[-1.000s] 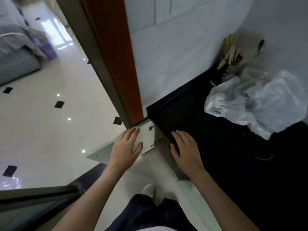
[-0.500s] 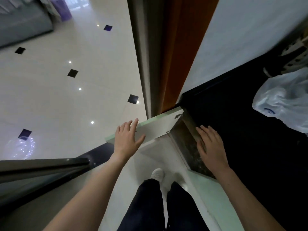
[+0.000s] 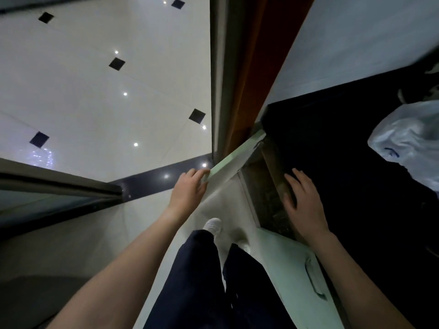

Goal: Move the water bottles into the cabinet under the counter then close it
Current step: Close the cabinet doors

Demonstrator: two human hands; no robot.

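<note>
My left hand (image 3: pixel 188 189) grips the free edge of the open cabinet door (image 3: pixel 231 162), just left of my right hand (image 3: pixel 303 205) spread flat on the counter (image 3: pixel 356 162), so I should swing it shut steadily, fingers clear.

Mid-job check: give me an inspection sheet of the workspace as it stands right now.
Surface: black counter, very dark.
Job's things: cabinet door open, swung outward; water bottles not seen; the inside is too dark to read.
Clutter: white plastic bag on the counter, far right.
Grippers: left hand grips the open door's outer edge; right hand rests flat on the counter's front edge.
Cables: nothing seen.
Surroundings: glossy tiled floor; orange-brown door frame; closed neighbouring door with handle.
</note>
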